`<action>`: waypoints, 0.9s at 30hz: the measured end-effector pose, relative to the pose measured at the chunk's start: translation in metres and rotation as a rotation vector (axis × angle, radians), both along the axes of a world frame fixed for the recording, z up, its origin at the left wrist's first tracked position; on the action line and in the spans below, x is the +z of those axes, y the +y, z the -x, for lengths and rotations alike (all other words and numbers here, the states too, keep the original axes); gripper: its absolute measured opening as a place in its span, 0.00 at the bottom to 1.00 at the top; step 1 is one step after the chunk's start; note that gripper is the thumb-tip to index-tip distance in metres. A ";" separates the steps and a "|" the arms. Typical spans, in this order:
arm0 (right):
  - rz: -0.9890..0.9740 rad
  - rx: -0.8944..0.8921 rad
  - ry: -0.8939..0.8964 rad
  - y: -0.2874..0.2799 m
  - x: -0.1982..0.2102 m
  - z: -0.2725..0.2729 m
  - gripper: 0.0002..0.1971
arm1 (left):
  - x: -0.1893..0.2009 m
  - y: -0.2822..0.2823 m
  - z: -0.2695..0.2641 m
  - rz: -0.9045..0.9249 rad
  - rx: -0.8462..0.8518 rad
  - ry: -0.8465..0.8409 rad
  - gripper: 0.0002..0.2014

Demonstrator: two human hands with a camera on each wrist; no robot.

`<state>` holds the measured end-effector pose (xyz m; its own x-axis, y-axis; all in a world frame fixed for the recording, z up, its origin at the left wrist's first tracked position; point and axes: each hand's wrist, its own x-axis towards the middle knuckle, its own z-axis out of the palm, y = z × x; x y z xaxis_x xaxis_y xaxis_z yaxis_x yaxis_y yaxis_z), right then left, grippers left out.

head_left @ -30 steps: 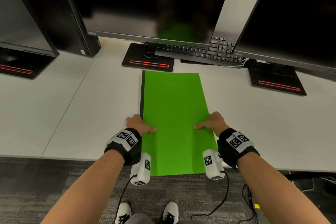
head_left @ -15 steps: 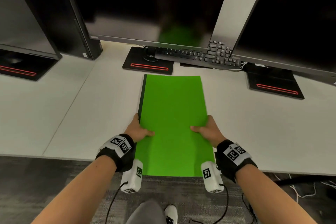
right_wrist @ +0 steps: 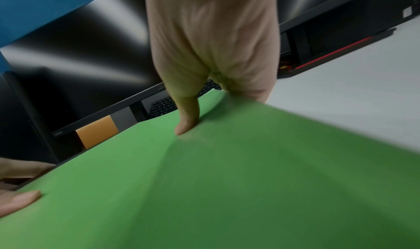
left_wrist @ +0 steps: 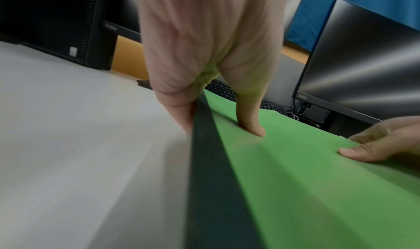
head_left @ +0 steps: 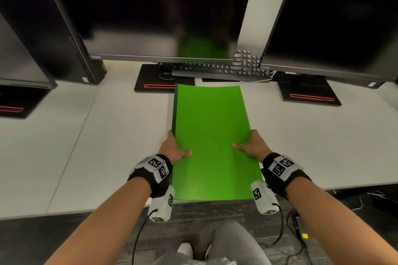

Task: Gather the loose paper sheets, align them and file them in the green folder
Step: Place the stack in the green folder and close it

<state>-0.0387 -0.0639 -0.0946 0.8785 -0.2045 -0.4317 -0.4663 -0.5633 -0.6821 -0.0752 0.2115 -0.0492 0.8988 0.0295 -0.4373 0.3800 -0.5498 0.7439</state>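
The green folder [head_left: 212,135] is closed, with a dark spine along its left edge, and is held above the white desk [head_left: 86,146] in front of me. My left hand [head_left: 175,148] grips its left edge, thumb on the cover and fingers underneath. My right hand [head_left: 249,145] grips the right edge the same way. In the left wrist view the left hand's thumb [left_wrist: 250,120] presses on the green folder [left_wrist: 318,190] beside the dark spine. The right wrist view shows the right thumb [right_wrist: 187,120] on the folder's cover [right_wrist: 227,190]. No loose paper sheets show.
Black monitors [head_left: 163,6] stand along the back of the desk, with a black keyboard [head_left: 221,69] under the middle one. A black computer tower [head_left: 53,28] is at the back left. Monitor bases [head_left: 308,94] sit right and left. Cables lie on the carpet below.
Both hands have shifted from resting on the folder's cover to gripping its side edges. The folder has lifted off the desk, and its far end has come up toward me.
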 end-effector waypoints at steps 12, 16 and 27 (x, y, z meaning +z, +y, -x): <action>0.056 0.038 -0.015 -0.092 -0.013 -0.062 0.59 | 0.017 -0.073 -0.041 -0.036 -0.049 -0.037 0.50; 0.067 0.082 0.001 -0.126 0.001 -0.076 0.51 | 0.017 -0.118 -0.052 -0.097 -0.018 -0.015 0.49; 0.336 0.184 0.076 -0.129 0.042 -0.041 0.41 | 0.017 -0.187 -0.051 -0.618 0.017 0.182 0.42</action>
